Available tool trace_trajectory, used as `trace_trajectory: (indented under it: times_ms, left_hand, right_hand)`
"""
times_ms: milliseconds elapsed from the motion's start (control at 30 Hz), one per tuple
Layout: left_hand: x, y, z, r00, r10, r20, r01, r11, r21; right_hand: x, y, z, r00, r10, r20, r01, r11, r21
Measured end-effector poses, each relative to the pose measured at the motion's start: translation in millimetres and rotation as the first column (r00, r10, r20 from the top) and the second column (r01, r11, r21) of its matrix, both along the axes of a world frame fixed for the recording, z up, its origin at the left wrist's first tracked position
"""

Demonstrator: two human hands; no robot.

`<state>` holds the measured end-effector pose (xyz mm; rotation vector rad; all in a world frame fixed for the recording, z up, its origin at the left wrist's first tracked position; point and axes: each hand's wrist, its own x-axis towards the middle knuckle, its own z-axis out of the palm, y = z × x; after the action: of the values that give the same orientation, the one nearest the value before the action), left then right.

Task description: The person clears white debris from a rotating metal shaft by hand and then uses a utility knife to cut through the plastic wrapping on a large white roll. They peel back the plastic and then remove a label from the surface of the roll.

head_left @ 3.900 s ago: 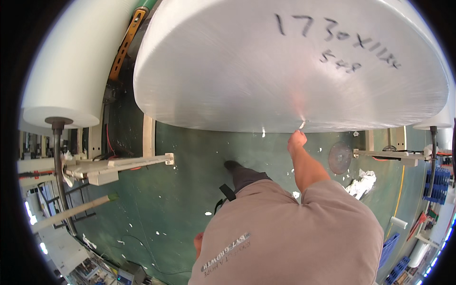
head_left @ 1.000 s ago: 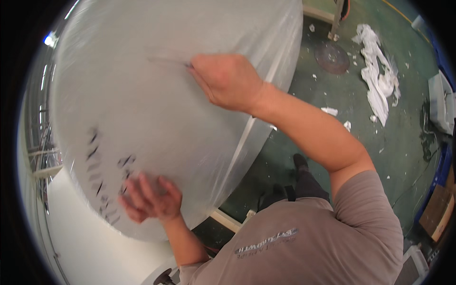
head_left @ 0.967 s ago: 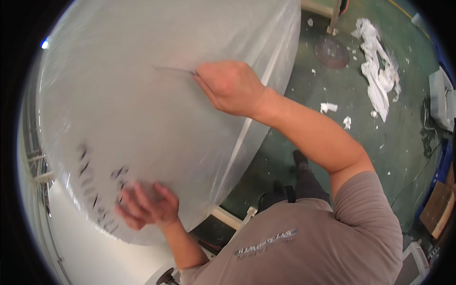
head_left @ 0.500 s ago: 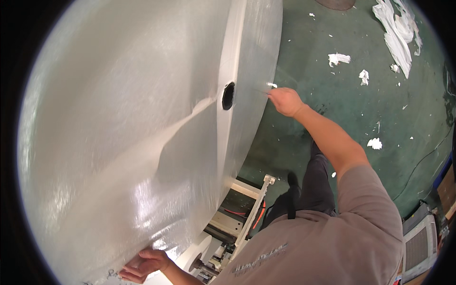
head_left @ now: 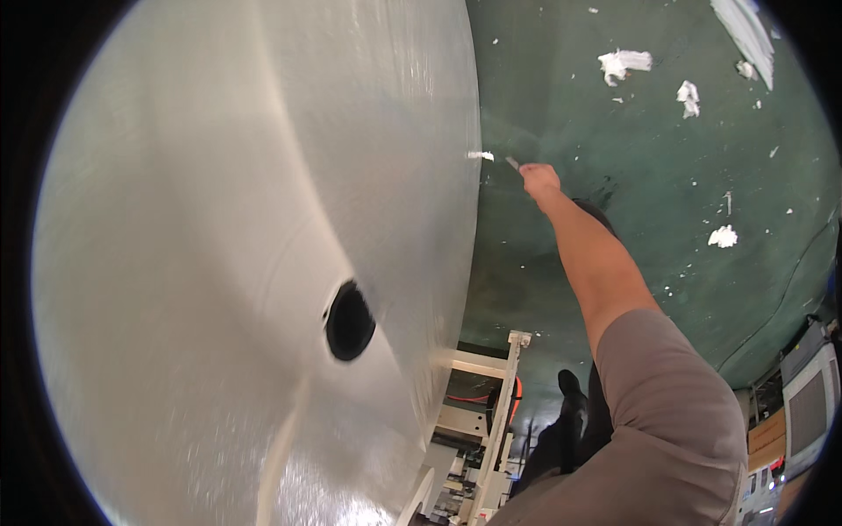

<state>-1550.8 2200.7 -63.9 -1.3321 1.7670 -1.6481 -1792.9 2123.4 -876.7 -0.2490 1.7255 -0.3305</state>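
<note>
Clear plastic film wrapped a huge white roll [head_left: 202,228] on the left of the head view, a dark round hole [head_left: 350,323] in its flat end. The right hand [head_left: 541,180], closed around a small thin tool [head_left: 513,163], hung near the roll's edge; the left hand's grip, out of view, could not be told. White scraps [head_left: 624,65] littered the green floor [head_left: 649,167] beside a cream frame [head_left: 502,408].

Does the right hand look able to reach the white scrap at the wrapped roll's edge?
Probably yes: the right hand appears close to the white scrap, and only its own slim blade-like tool intervenes, though depth is hard to judge.
</note>
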Motion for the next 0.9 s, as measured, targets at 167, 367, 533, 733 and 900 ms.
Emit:
trace_trajectory:
  times_ms: [167, 367, 533, 733, 900]
  left_hand:
    - [-3, -24, -22, 1.000, 0.010, 0.029, -0.012, 0.997, 0.079]
    - [1, -37, -26, 1.000, -0.004, 0.028, 0.001, 0.995, 0.096]
    - [5, -18, -10, 1.000, -0.010, 0.017, 0.009, 1.000, 0.030]
    - [12, 22, 14, 1.000, -0.007, -0.030, 0.004, 0.996, -0.088]
    - [21, 55, 32, 0.997, 0.071, -0.032, -0.076, 0.982, -0.171]
  right_hand:
    - [60, -50, -66, 0.894, -0.409, 0.180, 0.365, 0.901, 0.237]
    - [65, -81, -79, 0.728, -0.615, 0.303, 0.494, 0.777, 0.390]
    - [49, -80, -9, 0.589, -0.699, 0.406, 0.532, 0.713, 0.457]
    - [30, -93, 126, 0.586, -0.665, 0.462, 0.479, 0.745, 0.464]
    - [21, -107, 270, 0.564, -0.658, 0.499, 0.465, 0.753, 0.466]
